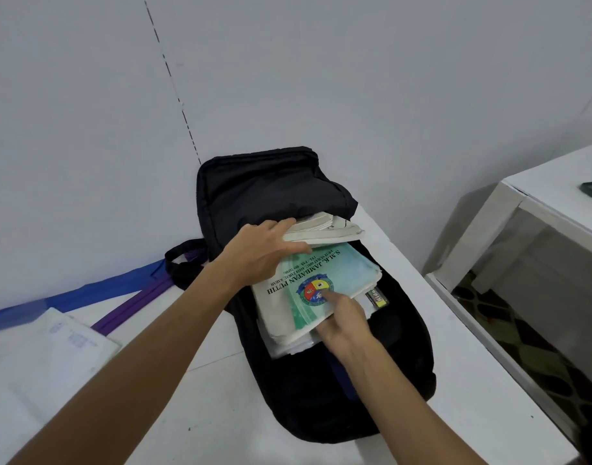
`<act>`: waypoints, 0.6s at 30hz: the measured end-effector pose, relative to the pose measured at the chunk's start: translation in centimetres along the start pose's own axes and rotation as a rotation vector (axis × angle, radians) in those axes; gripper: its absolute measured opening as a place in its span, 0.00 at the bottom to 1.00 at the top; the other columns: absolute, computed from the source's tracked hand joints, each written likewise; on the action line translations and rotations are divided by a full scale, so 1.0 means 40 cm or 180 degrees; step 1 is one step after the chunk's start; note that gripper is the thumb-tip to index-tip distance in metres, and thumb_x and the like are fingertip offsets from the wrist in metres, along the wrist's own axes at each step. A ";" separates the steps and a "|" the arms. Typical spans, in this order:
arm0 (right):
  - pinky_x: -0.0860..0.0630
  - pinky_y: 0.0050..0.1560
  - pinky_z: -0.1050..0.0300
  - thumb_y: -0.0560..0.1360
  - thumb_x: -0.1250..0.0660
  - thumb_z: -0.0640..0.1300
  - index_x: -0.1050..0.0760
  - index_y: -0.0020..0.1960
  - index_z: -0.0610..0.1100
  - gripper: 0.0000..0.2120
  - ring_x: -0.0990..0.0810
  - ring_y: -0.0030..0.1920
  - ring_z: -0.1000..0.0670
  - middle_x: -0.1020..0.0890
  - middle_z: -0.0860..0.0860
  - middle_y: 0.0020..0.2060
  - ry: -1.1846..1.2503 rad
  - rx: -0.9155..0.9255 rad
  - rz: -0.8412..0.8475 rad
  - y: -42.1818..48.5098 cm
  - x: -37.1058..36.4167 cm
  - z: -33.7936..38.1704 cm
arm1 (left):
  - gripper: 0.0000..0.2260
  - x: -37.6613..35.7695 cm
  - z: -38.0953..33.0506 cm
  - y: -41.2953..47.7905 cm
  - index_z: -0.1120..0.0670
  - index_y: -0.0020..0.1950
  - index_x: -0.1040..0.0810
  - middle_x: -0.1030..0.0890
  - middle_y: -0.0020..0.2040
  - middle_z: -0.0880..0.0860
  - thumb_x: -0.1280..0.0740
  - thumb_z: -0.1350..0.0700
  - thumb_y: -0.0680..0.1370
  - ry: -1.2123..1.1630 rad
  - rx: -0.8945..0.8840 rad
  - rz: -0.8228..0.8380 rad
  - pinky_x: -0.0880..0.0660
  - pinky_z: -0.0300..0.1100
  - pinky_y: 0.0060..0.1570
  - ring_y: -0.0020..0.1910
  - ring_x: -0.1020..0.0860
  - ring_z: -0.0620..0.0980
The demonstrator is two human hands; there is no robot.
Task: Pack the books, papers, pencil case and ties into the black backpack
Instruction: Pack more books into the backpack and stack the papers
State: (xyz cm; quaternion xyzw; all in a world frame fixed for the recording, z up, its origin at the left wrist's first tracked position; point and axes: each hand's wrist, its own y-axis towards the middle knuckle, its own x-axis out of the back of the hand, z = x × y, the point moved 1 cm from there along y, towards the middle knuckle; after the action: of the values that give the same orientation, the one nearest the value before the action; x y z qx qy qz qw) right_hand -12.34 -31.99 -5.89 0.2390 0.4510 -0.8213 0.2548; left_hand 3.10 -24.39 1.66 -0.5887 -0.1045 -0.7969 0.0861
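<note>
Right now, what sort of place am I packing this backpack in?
Likely a study corner in a home: plain white wall, white table holding the backpack and school books, patterned floor beside a second table.

A black fabric backpack [388, 380] is laid on the white table [187, 414], with a stack of green-covered exercise books [348, 270] lodged in its opening and a bundle of white papers [325, 229] behind them under the flap [271, 193]. A blue cloth tie [70, 296] and a purple cloth tie [130, 308] are stretched to its left, a white printed sheet [46, 357] before them.
</note>
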 end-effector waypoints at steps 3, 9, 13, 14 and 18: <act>0.20 0.40 0.41 0.78 0.41 0.27 0.27 0.54 0.33 0.08 0.19 0.43 0.37 0.19 0.35 0.47 0.0225 -0.0143 -0.0368 0.010 -0.027 -0.024 | 0.26 0.001 -0.006 -0.001 0.31 0.70 0.38 0.39 0.76 0.54 0.40 0.58 0.80 -0.0002 0.0009 0.0054 0.32 0.45 0.40 0.64 0.28 0.54; 0.19 0.42 0.39 0.77 0.42 0.25 0.29 0.58 0.32 0.11 0.20 0.42 0.37 0.20 0.34 0.45 0.0140 -0.0226 -0.0481 0.027 -0.065 -0.053 | 0.26 -0.004 -0.012 0.003 0.31 0.70 0.39 0.39 0.76 0.54 0.39 0.57 0.80 0.0079 -0.0025 0.0153 0.33 0.44 0.40 0.64 0.28 0.54; 0.21 0.39 0.41 0.77 0.43 0.25 0.29 0.61 0.33 0.14 0.19 0.44 0.37 0.20 0.33 0.49 0.0072 -0.0148 -0.0362 0.063 -0.072 -0.025 | 0.25 0.000 -0.017 -0.001 0.31 0.72 0.40 0.42 0.77 0.54 0.41 0.56 0.81 0.0134 -0.0038 0.0212 0.29 0.46 0.45 0.66 0.30 0.55; 0.20 0.40 0.40 0.77 0.43 0.25 0.29 0.61 0.33 0.15 0.19 0.45 0.37 0.20 0.33 0.50 0.0030 -0.0113 -0.0323 0.074 -0.073 -0.018 | 0.26 -0.002 -0.021 -0.003 0.31 0.72 0.41 0.42 0.77 0.55 0.42 0.57 0.81 0.0137 -0.0043 0.0247 0.28 0.46 0.46 0.67 0.31 0.55; 0.20 0.39 0.43 0.78 0.42 0.26 0.28 0.62 0.34 0.14 0.19 0.44 0.38 0.19 0.34 0.48 -0.0264 -0.0045 -0.0161 0.090 -0.074 -0.002 | 0.28 -0.012 -0.036 -0.008 0.31 0.73 0.43 0.45 0.78 0.57 0.44 0.59 0.81 0.0196 -0.0102 0.0270 0.28 0.46 0.50 0.71 0.34 0.56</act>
State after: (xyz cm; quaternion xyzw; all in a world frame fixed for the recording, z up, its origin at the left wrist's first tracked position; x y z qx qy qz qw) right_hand -7.80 -32.98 -6.33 0.1915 0.4517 -0.8335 0.2540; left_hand 1.84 -24.46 0.75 -0.5691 -0.0640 -0.8119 0.1135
